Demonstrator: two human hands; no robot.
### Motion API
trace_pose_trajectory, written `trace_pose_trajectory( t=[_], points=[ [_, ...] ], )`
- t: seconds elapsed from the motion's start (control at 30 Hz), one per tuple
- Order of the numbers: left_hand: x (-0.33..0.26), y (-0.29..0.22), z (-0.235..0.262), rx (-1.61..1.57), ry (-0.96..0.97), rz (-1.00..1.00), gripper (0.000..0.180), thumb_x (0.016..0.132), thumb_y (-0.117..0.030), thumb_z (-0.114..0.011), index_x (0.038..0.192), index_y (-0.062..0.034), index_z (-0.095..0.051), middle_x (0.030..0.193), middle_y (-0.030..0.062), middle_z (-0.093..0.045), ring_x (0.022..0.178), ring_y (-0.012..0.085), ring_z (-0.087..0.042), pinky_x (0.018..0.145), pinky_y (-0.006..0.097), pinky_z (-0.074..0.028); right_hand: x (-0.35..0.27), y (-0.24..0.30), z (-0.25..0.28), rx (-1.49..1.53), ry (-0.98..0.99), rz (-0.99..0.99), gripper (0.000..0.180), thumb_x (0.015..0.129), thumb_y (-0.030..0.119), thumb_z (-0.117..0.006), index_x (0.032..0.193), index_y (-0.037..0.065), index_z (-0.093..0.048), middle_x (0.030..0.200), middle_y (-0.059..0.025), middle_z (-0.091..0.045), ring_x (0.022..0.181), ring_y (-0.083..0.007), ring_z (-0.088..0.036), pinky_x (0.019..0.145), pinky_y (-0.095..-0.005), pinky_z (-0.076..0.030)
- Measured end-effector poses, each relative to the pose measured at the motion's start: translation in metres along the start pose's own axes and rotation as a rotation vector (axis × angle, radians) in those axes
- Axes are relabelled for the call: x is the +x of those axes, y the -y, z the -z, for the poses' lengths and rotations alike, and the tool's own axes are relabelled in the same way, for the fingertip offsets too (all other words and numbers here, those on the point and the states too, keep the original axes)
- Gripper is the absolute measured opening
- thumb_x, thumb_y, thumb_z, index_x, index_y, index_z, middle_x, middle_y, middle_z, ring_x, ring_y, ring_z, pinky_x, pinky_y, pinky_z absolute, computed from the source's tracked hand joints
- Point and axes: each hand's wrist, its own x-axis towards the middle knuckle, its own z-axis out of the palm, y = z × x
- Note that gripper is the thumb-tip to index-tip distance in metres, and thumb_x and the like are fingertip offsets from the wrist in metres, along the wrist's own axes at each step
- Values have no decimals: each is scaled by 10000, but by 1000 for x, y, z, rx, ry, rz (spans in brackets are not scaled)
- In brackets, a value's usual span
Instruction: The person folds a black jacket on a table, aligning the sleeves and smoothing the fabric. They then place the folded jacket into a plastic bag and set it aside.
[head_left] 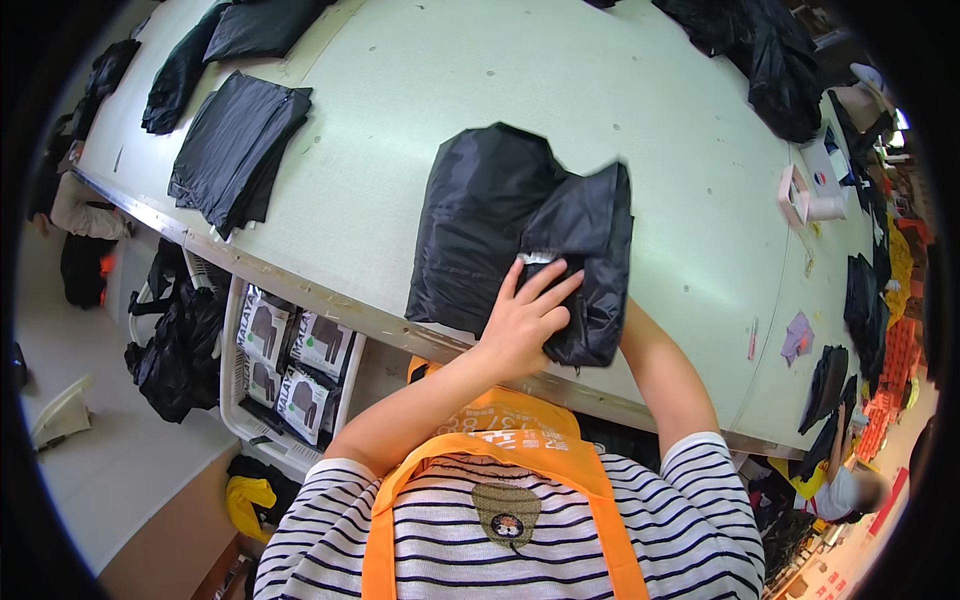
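A black garment of thin, shiny fabric [490,215] lies partly folded at the near edge of the table, straight in front of me. Its right side is turned over into a raised flap [590,220]. My left hand [530,305] rests on the lower middle of the garment, fingers spread, beside a small whitish patch, perhaps a label [540,258]. On the other side, my right forearm [660,370] reaches up behind the flap. The fabric covers my right hand, so its fingers are hidden.
Flat black folded pieces [240,145] are stacked at the table's left. More black garments [785,90] lie far right. A white basket [233,400] of printed packages stands below the left table edge. A pink-and-white holder [793,195] and a purple scrap [798,338] lie right.
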Motion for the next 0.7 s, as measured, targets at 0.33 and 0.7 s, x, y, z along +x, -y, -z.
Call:
trace_pose_trajectory(
  t=[0.33,0.7],
  points=[
    [-7,9,-70,405,148,35,223,687,-77,-620,896,-90,-542,1410,58,-434,1345,220,-331,1089,606,-128,68,38,116,-84,56,-172,828,829,578,-582,1359,-34,-410,1334,-153,-503,1223,-248,-475,1037,-321,-352],
    [-82,-25,-16,-822,-601,1021,1079,698,-251,-801,1464,8,-87,1477,259,-208,1385,331,-227,1104,347,-232,-124,22,36,-454,54,-457,883,796,708,-496,1357,28,-446,1262,-320,-438,1144,-438,-490,986,-409,-400]
  ],
)
